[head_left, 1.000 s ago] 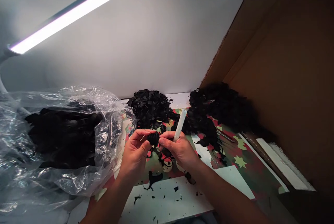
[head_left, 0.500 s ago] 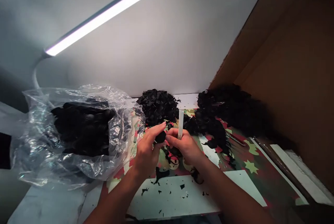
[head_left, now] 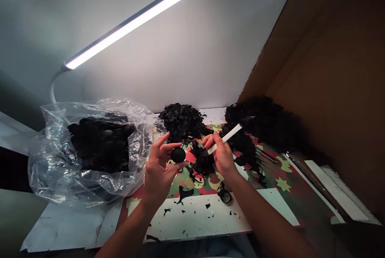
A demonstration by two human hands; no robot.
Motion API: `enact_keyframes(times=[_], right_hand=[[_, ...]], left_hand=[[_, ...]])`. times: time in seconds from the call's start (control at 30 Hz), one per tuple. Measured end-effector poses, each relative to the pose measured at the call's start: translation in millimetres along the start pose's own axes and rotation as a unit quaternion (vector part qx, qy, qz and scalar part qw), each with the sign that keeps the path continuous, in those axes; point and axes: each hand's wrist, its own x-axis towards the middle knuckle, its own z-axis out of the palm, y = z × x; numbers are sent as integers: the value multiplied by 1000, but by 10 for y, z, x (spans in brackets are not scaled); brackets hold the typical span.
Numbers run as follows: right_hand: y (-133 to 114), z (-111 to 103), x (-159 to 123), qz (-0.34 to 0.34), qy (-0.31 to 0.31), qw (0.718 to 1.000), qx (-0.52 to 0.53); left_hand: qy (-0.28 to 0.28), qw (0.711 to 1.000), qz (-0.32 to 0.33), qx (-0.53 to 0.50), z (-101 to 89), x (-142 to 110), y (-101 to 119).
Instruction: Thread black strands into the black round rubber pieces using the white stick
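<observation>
Holding a black round piece [head_left: 178, 155] between the thumb and a fingertip, the left hand [head_left: 158, 172] has its other fingers spread wide. The piece is above the patterned sheet [head_left: 284, 185], to the left of the right hand [head_left: 223, 156]. The right hand has its fingers closed around a flat white stick [head_left: 230, 136], which is tilted, with its upper end pointing up and to the right. Beside the left hand, an open clear plastic bag [head_left: 99, 186] contains many black pieces [head_left: 105, 140]. Behind the hands lies a heap of black scraps [head_left: 182, 119], and a darker pile [head_left: 267, 125] lies near the cardboard panel [head_left: 327, 69]; it is perhaps also scraps, but the shadow hides its details. Small black bits are scattered on the white board [head_left: 192, 222], and a lit bar lamp [head_left: 129, 27] is above the bag.
</observation>
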Motion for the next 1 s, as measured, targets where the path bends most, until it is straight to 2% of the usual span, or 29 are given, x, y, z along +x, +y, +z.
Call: enact_keyframes(times=[0.07, 0.13, 0.17, 0.23, 0.27, 0.3, 0.37, 0.4, 0.47, 0.53, 0.6, 0.63, 0.67, 0.77, 0.8, 0.83, 0.87, 0.9, 0.93, 1.0], right_hand=[[-7, -40, 0, 7, 8, 1000, -24], [0, -102, 12, 31, 2, 998, -51], [5, -140, 24, 43, -6, 997, -60], [9, -216, 56, 51, -29, 995, -76], [6, -250, 73, 44, -45, 994, -89], [-1, -278, 87, 31, -62, 991, -111], [-21, -310, 103, -7, -95, 980, -173], [-32, -315, 103, -26, -109, 972, -204], [-50, -305, 88, -48, -127, 960, -244], [-55, -281, 62, -54, -146, 953, -260], [-40, -255, 40, -65, -170, 942, -282], [-23, -242, 32, -75, -182, 934, -297], [0, -231, 27, -85, -194, 927, -310], [83, -210, 27, -97, -220, 906, -348], [106, -207, 30, -96, -225, 901, -358], [120, -206, 32, -94, -228, 897, -367], [125, -207, 34, -94, -228, 893, -376], [119, -208, 35, -96, -224, 892, -380], [105, -208, 32, -95, -220, 895, -375], [64, -198, 17, -78, -207, 918, -328]], left_hand=[[-22, 1000, 0, 19, -22, -26, 89], [-40, 993, 54, 102, -145, -31, 259], [-33, 979, 103, 172, -258, -14, 362], [39, 920, 194, 339, -588, 82, 550], [88, 881, 196, 421, -793, 164, 608], [134, 844, 170, 491, -1013, 266, 629], [171, 798, 97, 569, -1449, 497, 556], [169, 795, 54, 580, -1641, 608, 476], [149, 808, 36, 569, -1917, 782, 301], [141, 805, 65, 573, -1981, 853, 202], [155, 795, 132, 572, -1796, 792, 230], [161, 794, 173, 561, -1615, 710, 279], [159, 806, 208, 531, -1390, 600, 333], [31, 908, 215, 359, -614, 199, 383], [-52, 936, 181, 299, -379, 86, 329], [-124, 951, 130, 253, -179, 2, 237], [-189, 955, 72, 215, -21, -48, 115], [-219, 960, 23, 173, 94, -63, -26], [-211, 968, -19, 136, 170, -46, -171], [-148, 982, -79, 87, 234, 50, -424]])
